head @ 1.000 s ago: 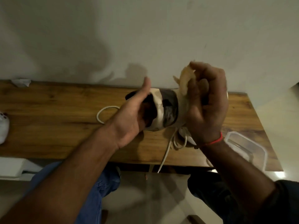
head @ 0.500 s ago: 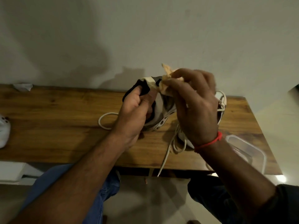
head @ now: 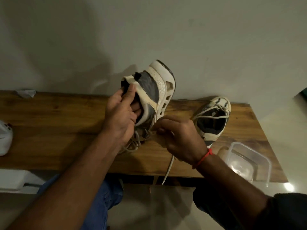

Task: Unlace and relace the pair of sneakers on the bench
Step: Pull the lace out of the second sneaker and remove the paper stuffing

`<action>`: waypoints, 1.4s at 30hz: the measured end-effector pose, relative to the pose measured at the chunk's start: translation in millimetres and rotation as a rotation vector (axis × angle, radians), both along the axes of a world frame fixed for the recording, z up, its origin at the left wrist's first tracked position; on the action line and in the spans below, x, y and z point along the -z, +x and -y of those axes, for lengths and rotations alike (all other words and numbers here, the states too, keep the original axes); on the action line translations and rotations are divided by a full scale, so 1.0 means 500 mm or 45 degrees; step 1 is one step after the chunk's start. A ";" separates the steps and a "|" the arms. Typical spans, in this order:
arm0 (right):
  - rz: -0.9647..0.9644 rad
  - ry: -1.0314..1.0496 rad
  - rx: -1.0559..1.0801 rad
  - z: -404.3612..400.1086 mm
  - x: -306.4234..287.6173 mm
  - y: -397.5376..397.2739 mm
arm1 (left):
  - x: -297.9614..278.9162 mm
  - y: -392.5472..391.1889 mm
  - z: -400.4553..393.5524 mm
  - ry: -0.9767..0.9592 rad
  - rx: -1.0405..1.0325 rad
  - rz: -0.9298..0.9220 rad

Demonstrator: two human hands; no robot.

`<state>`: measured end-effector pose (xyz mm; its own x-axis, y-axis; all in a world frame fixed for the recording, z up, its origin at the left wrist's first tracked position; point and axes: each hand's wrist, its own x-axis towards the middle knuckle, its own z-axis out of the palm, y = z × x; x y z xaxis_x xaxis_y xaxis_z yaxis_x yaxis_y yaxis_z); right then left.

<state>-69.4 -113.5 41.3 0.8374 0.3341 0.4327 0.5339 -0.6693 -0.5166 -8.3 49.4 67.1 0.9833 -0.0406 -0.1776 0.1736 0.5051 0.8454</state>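
Two sneakers show: one (head: 154,95) held tipped up, heel raised, above the wooden bench (head: 58,130), the left hand (head: 121,120) gripping its collar with fingers curled inside; the second sneaker (head: 214,120) rests on the bench to the right, loosely laced. The right hand (head: 179,138) pinches a white lace (head: 168,168) beneath the held shoe, its far end dangling over the bench edge. No brand or writing is legible; one clear plastic container (head: 259,163) sits at the right corner, one white object (head: 5,138) is cropped at left.
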 end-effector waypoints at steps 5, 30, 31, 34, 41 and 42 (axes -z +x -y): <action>0.013 0.754 0.090 0.002 -0.068 0.010 | 0.007 -0.003 -0.004 0.105 0.035 -0.009; 0.221 -0.192 0.371 -0.016 -0.086 0.002 | 0.008 -0.036 0.033 0.127 0.149 0.114; 0.227 -0.185 0.368 -0.014 -0.086 0.003 | 0.007 -0.037 0.033 0.136 0.165 0.125; 0.333 -0.130 0.429 -0.006 -0.091 0.028 | 0.004 -0.043 0.038 0.172 0.219 0.159; 0.377 -0.145 0.501 -0.017 -0.061 0.030 | 0.007 -0.046 0.040 0.204 0.115 0.154; 0.340 -0.151 0.471 -0.019 -0.050 0.021 | 0.005 -0.043 0.037 0.214 0.104 0.149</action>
<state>-59.0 -104.0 66.5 0.7741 0.0948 0.6260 0.3525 -0.8858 -0.3018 -29.8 31.1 64.3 0.9922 -0.1002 -0.0736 0.1039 0.3434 0.9334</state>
